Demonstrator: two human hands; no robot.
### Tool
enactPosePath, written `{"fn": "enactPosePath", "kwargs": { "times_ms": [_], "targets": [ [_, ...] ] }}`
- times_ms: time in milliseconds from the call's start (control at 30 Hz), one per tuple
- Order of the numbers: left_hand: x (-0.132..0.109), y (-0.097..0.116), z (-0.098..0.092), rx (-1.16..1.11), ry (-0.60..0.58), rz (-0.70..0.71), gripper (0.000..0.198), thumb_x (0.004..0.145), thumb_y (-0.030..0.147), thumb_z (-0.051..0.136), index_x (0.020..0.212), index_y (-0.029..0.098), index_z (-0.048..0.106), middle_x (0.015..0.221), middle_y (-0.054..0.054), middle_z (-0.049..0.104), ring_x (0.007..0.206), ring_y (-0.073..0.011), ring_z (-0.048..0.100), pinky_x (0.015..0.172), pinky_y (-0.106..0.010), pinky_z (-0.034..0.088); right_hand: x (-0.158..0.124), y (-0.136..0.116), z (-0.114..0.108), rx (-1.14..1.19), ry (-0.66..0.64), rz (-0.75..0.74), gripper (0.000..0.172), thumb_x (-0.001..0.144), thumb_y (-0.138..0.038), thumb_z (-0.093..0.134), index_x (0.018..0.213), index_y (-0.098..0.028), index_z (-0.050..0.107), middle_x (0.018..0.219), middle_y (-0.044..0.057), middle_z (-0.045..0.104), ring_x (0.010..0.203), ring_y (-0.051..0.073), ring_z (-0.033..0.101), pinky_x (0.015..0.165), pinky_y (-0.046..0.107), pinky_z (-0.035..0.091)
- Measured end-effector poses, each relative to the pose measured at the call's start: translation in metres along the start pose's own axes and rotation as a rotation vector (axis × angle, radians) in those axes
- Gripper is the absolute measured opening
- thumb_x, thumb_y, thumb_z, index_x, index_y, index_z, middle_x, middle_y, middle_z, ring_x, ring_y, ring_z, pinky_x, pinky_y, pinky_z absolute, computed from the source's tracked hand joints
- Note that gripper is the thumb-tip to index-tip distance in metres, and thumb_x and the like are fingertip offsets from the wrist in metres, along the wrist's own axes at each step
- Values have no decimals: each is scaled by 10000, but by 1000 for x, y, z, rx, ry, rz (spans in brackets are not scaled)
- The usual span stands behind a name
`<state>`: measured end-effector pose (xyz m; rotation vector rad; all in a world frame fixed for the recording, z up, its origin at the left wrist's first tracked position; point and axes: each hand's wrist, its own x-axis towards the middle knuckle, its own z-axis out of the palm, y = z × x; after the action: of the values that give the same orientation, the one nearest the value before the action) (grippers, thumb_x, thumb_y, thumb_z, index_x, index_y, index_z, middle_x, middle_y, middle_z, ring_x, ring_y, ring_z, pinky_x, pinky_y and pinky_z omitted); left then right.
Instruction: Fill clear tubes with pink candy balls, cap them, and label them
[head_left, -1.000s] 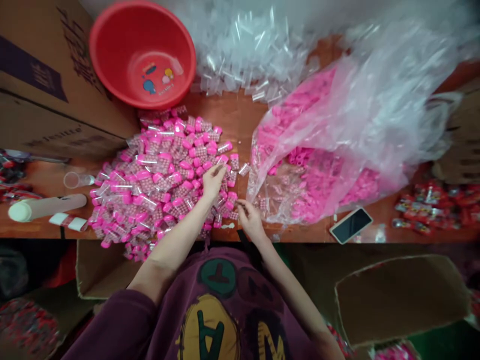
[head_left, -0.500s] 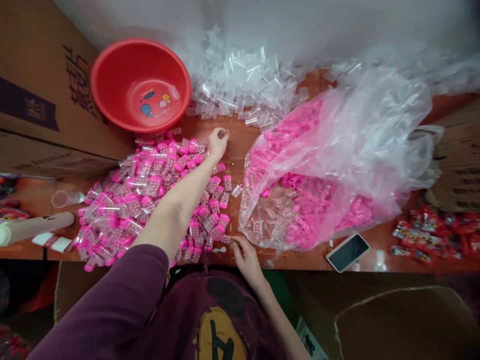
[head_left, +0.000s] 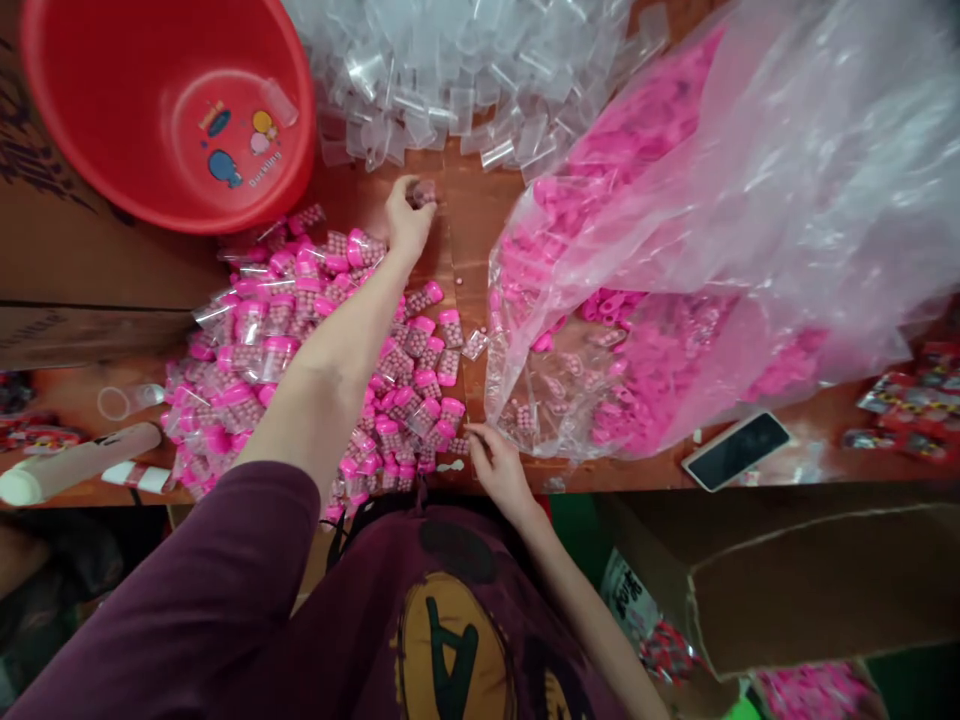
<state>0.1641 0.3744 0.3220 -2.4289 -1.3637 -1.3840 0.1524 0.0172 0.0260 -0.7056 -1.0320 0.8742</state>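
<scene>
My left hand is stretched out across the table, its fingers closed around a small clear vial just past the pile of pink-capped vials. Beyond it lies a heap of empty clear vials. My right hand rests at the near table edge with its fingers pinched together beside the pile and the mouth of a clear plastic bag full of pink caps; what it holds is too small to make out.
A red basin stands at the back left next to a cardboard box. A phone lies near the front edge on the right. Red packets sit far right. Open cardboard boxes stand below the table.
My left arm has reached from the near side of the pink pile out to the far side, closing on a clear vial. My right hand has stayed at the table edge. The view has tipped closer.
</scene>
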Motion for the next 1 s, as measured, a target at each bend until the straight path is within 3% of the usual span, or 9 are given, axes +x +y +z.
{"fn": "enactPosePath", "kwargs": {
  "times_ms": [100,200,333,433,500,600,700,833,1000],
  "targets": [
    [-5,2,-11,-57,62,-14,603,723,-111,688,1223,199,557,1260,-95,684,1202,-216,681,1142,-355,506,57,-11,0,-37,51,-71,239,1012,-290,538,1110,-196,734,1088,112,798,1013,240,752,958,399,603],
    [-46,17,-36,-42,134,32,548,788,-64,685,1260,189,571,1379,-113,652,1294,-204,638,1169,-341,483,139,-22,-4,-178,125,-148,275,1014,-265,490,1099,-170,734,1106,142,789,1054,272,731,1008,443,581],
    [-159,38,-69,36,74,17,156,926,102,640,1058,173,681,1079,-72,742,1035,-187,694,981,-326,568,234,-35,-7,-465,113,-143,364,996,-125,406,1180,-107,720,1204,200,743,1162,305,688,1084,476,542],
    [-244,42,-78,-11,4,-103,115,916,141,644,1007,164,711,975,-66,747,913,-184,699,870,-313,575,269,-42,-2,-689,-29,-107,399,954,-33,411,1230,-75,695,1299,221,685,1168,298,671,1065,458,554],
    [-280,40,-77,-43,-17,-157,113,917,137,631,996,161,709,966,-72,743,878,-182,699,834,-307,570,278,-44,0,-801,-124,-116,380,961,-19,426,1240,-56,681,1338,223,663,1177,279,661,1066,430,554],
    [-303,38,-69,25,-95,-133,127,914,100,631,993,173,699,966,-68,731,882,-188,693,836,-317,566,284,-46,-6,-863,-217,-137,352,988,-32,430,1227,-35,688,1339,221,679,1206,268,663,1093,404,540],
    [-304,36,-58,171,-210,-68,186,880,27,663,976,185,680,966,-58,708,901,-201,678,857,-334,574,284,-46,-28,-862,-295,-131,337,972,-79,482,1184,-53,743,1280,199,741,1224,300,687,1114,441,534],
    [-299,39,-41,333,-341,-34,244,899,23,693,1110,145,675,1187,-128,679,1055,-253,682,988,-399,588,270,-49,-57,-900,-454,-109,333,944,-135,543,1154,-87,798,1151,160,809,1110,294,746,1033,439,565],
    [-296,49,-26,600,-481,-80,315,978,70,609,1292,66,641,1338,-211,607,1095,-317,694,998,-455,594,243,-49,-58,-1089,-619,-78,365,909,-69,497,1123,-69,793,1103,189,813,1030,288,753,946,413,575]
  ]
}}
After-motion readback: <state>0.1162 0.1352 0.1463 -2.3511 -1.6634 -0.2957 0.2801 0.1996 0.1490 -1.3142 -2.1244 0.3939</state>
